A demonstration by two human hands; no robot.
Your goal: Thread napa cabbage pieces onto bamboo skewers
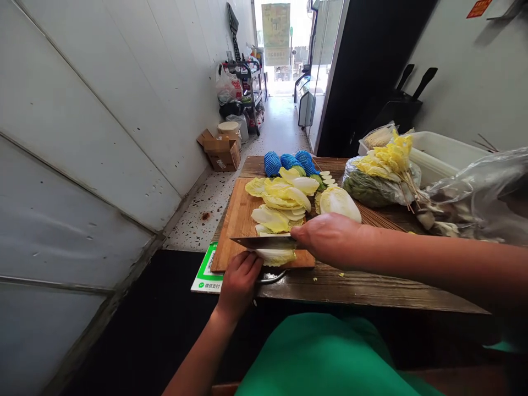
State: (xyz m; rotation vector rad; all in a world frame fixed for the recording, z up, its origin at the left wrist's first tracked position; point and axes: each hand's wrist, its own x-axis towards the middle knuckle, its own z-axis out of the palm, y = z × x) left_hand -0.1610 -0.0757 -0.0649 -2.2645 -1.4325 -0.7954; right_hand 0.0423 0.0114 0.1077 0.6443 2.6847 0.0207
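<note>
My right hand (324,235) is closed around the handle of a kitchen knife (264,242), whose blade points left across the wooden cutting board (231,231). Just in front of the blade lies a napa cabbage leaf (276,257), and my left hand (242,272) presses its left end with the fingers bent together. Behind the knife, loose cabbage leaves (284,195) are heaped on the board. A compact cabbage head (339,203) sits to their right, beyond my right hand. The knife's handle is mostly hidden in my grip.
Blue netted items (272,164) lie at the table's far edge. To the right are yellow leaves on skewers (390,158), a white plastic bin (441,151), thin sticks (379,215) and bagged mushrooms (447,212). A green-and-white sign (205,275) pokes out under the board's left corner.
</note>
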